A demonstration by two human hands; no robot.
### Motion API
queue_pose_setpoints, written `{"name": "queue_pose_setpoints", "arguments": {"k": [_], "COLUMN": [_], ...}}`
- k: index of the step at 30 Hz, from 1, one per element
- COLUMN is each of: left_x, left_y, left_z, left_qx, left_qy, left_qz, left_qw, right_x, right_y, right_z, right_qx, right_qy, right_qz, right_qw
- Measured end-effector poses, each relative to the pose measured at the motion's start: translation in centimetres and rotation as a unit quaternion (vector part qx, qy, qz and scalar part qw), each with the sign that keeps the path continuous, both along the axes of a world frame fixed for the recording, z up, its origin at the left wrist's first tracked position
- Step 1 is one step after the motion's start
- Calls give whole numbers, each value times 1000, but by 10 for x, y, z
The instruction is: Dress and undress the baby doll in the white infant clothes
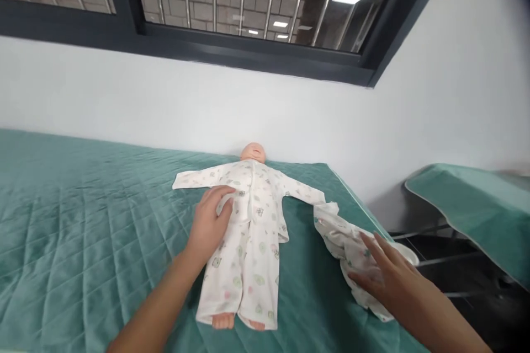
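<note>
A baby doll (253,153) lies on its back on a green quilted cover, head toward the wall. It wears a white printed shirt (269,190) with arms spread wide and matching pants (259,270), its toes showing at the cuffs. My left hand (210,220) is at the doll's side by the shirt hem, fingers curved and thumb apart. To the right, a crumpled white printed cloth (337,231) lies near the bed edge. Over it is my right hand (391,273), fingers spread; whether it touches the cloth I cannot tell.
The green quilted cover (83,231) spreads under the doll and to the left. Behind it stands a white wall (165,105) with a dark-framed barred window (256,55). Another green-covered surface (472,209) is at the right, across a gap. A white rounded object (408,253) sits beyond my right hand.
</note>
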State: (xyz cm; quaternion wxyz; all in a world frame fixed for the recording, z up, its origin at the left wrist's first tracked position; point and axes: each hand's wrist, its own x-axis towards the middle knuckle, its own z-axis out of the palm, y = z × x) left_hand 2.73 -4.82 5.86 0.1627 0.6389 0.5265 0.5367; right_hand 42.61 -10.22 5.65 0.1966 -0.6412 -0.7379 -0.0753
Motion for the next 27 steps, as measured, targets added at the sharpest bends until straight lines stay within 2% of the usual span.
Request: {"name": "queue_pose_setpoints", "arguments": {"k": [3,6,10,13,15,17,22,27], "left_x": [7,18,30,34,34,33,34,35], "left_y": [54,100,136,142,140,139,138,139], "left_z": [8,15,12,4,1,0,1,-1], "left_qx": [-29,-60,-85,-77,-80,-90,-100,-81], "left_qy": [5,49,93,102,104,101,106,109], "left_qz": [-13,-30,-43,-44,-45,-46,-36,-31], "left_qw": [999,997,991,991,990,990,989,990], "right_x": [-39,-102,-180,-214,-224,-228,-222,-220], "right_y": [-9,12,88,151,179,191,188,189], "right_z": [28,44,41,27,17,7,-10,-12], "right_qx": [3,12,-45,-21,-37,-63,-86,-72], "right_qy": [21,153,289,357,405,432,484,461], "right_qz": [-5,34,174,174,140,137,154,175], "right_qw": [1000,988,940,918,903,889,857,867]}}
